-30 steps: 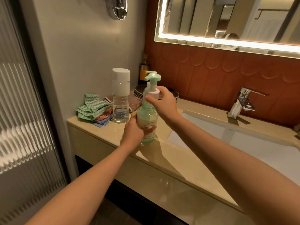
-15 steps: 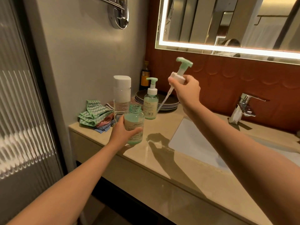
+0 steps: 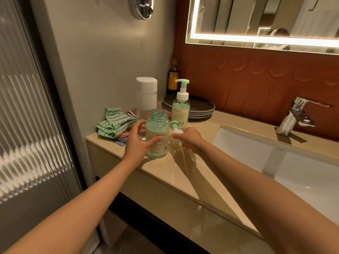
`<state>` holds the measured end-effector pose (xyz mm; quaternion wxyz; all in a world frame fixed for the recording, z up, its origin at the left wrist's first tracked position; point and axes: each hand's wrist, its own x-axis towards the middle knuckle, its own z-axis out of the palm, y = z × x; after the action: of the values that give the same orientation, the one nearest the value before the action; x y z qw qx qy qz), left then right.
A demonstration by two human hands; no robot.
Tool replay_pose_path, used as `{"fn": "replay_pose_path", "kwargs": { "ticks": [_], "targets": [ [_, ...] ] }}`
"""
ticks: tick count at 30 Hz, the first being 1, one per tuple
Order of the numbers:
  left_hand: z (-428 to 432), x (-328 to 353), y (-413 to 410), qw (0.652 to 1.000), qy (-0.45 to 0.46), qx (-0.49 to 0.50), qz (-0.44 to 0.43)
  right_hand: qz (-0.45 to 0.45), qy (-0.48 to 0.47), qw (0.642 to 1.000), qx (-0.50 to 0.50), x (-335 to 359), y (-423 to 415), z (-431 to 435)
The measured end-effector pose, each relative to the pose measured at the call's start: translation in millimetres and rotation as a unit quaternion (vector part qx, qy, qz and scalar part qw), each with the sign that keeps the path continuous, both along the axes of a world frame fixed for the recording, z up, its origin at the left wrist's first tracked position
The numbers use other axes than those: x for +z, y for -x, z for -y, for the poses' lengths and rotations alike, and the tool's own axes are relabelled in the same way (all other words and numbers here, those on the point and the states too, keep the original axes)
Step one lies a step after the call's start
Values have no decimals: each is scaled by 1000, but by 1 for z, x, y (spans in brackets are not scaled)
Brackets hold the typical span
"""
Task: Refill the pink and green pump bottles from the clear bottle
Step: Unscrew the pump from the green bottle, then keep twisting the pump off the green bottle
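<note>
An open green bottle [image 3: 159,132] without its pump stands on the beige counter [image 3: 183,171]. My left hand [image 3: 139,143] holds it, fingers round its left side. Just right of the bottle, my right hand [image 3: 189,140] grips the removed green-and-white pump head [image 3: 175,128] low at the counter, its tube blurred below the hand. Behind stands a second green pump bottle [image 3: 180,109] with its pump on. A tall clear bottle with a white cap [image 3: 146,96] stands at the back left, partly hidden by the open bottle.
Folded green and pink cloths [image 3: 113,123] lie at the counter's left end. A stack of dark plates [image 3: 200,109] and an amber bottle [image 3: 173,77] sit by the wall. A white sink [image 3: 275,158] with a chrome tap [image 3: 300,114] fills the right side.
My right hand unscrewed the pump, lifted it out high, then brought it down to the counter beside the bottle. My left hand kept hold of the open bottle.
</note>
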<state>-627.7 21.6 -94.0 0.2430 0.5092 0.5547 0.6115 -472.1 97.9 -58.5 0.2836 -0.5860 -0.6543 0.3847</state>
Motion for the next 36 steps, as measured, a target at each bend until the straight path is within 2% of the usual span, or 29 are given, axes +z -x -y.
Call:
{"fn": "replay_pose_path", "kwargs": {
  "ticks": [9, 15, 18, 22, 24, 30, 36],
  "targets": [
    [15, -3, -4, 999, -26, 35, 9, 69, -12, 998, 1, -5, 9, 5],
    [34, 8, -22, 986, -102, 132, -10, 35, -21, 999, -28, 11, -15, 11],
    [44, 18, -45, 986, -120, 101, -55, 17, -23, 998, -54, 18, -30, 14],
    [37, 35, -83, 997, -68, -15, -29, -35, -59, 993, -93, 23, -52, 14],
    [24, 43, -99, 999, -31, -36, -11, -77, -81, 987, -113, 26, -64, 13],
    [-40, 52, -118, 998, 52, 19, 32, -165, -106, 973, -120, 40, -85, 0],
    [-108, 48, -124, 989, 84, 120, 12, -172, -112, 972, -114, 27, -83, -33]
  ]
}}
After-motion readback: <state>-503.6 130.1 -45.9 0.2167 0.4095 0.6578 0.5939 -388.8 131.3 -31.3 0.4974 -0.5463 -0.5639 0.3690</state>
